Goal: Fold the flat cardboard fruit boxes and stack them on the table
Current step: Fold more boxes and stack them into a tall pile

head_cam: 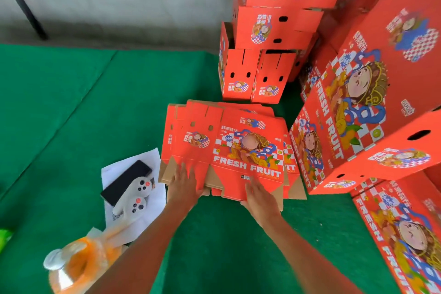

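A pile of flat red fruit boxes (pixel 229 148) lies on the green table cover (pixel 95 107), printed side up with "FRESH FRUIT" on the top sheet. My left hand (pixel 183 186) rests with straight fingers on the near left flap of the top sheet. At that sheet's near right edge my right hand (pixel 261 196) lies fingers on top; the thumb is hidden under the edge. Folded red boxes (pixel 267 31) stand stacked behind the pile. More folded boxes (pixel 362 102) are piled at the right.
Left of the pile a white paper sheet (pixel 145 160) carries a black phone (pixel 126 180) and two white controllers (pixel 136 196). A bottle in an orange bag (pixel 78 262) stands at the near left. Behind the table is a grey wall with a black pole (pixel 26 7).
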The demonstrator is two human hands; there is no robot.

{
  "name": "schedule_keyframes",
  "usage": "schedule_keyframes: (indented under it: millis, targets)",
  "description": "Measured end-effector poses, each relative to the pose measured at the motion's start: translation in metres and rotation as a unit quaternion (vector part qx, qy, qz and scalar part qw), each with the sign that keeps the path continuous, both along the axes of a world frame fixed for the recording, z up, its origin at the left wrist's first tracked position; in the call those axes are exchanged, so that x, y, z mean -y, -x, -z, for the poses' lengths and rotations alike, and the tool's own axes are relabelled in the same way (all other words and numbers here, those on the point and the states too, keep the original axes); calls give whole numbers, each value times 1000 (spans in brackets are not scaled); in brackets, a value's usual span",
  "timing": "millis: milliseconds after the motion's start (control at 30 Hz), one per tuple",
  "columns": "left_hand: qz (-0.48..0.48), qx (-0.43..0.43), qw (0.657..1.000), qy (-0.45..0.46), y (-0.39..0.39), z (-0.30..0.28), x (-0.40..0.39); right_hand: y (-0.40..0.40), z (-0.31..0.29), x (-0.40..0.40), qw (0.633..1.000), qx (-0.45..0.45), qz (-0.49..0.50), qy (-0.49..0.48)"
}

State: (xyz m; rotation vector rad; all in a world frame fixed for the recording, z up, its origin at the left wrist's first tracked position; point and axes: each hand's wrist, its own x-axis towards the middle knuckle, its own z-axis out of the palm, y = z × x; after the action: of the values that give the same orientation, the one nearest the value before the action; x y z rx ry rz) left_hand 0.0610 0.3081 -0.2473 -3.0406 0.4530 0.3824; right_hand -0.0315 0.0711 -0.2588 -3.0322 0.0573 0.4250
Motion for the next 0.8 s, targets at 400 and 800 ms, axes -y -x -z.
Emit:
schedule_keyframes:
  millis: [400, 800]
  targets:
    - [57, 72, 994, -52, 9, -2, 12, 17, -2, 2, 1000, 0, -22, 9]
    - [28, 158, 965, 207, 8, -130, -18, 11, -90, 6, 972, 226, 55, 28]
